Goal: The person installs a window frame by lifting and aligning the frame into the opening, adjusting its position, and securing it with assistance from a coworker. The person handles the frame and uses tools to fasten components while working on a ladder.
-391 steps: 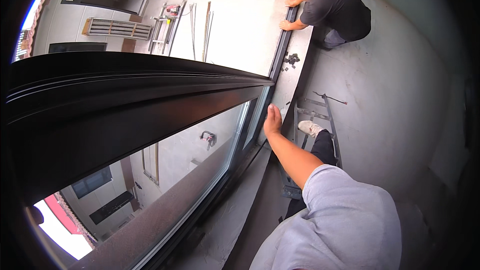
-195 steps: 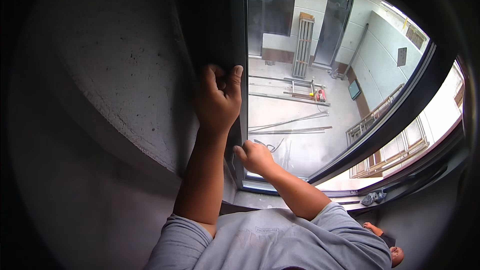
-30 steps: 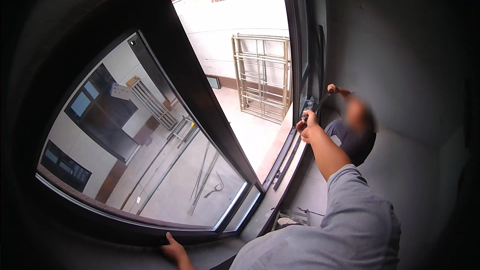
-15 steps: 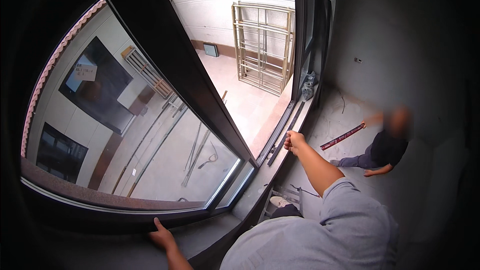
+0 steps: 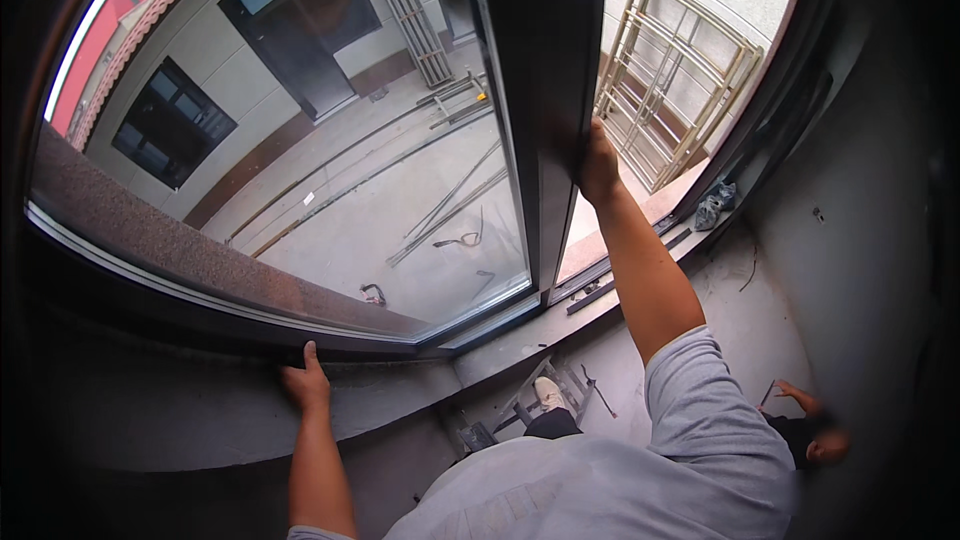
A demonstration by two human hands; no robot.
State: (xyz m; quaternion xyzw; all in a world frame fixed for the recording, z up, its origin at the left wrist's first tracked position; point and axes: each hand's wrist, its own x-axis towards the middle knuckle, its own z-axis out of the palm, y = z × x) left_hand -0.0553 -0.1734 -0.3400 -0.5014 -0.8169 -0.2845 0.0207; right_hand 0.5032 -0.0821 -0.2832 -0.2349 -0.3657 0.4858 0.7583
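Note:
A large dark-framed window (image 5: 533,280) with a wide glass pane (image 5: 340,200) fills the left and middle. My left hand (image 5: 308,382) is at its lower rail, thumb up against the dark edge, the other fingers partly hidden in shadow. Higher up, my right hand (image 5: 600,168) grips the upright edge of the window frame beside the open gap, its fingers wrapped round and partly lost against the dark profile. The sill (image 5: 500,355) runs below the frame, and a dark strip (image 5: 590,300) lies on it near the gap.
Beneath me, my shoe (image 5: 549,394) is on a metal ladder or stand (image 5: 575,385). Another person (image 5: 800,430) is on the floor at lower right. Clear plastic bags (image 5: 714,206) sit on the sill. Outside, metal scaffold frames (image 5: 670,80) lean against a wall and poles (image 5: 450,205) lie on the ground.
My right hand has moved from a fist above the sill up to the frame's upright edge. My left hand stays at the lower rail. The view has turned; the other person now appears lower right.

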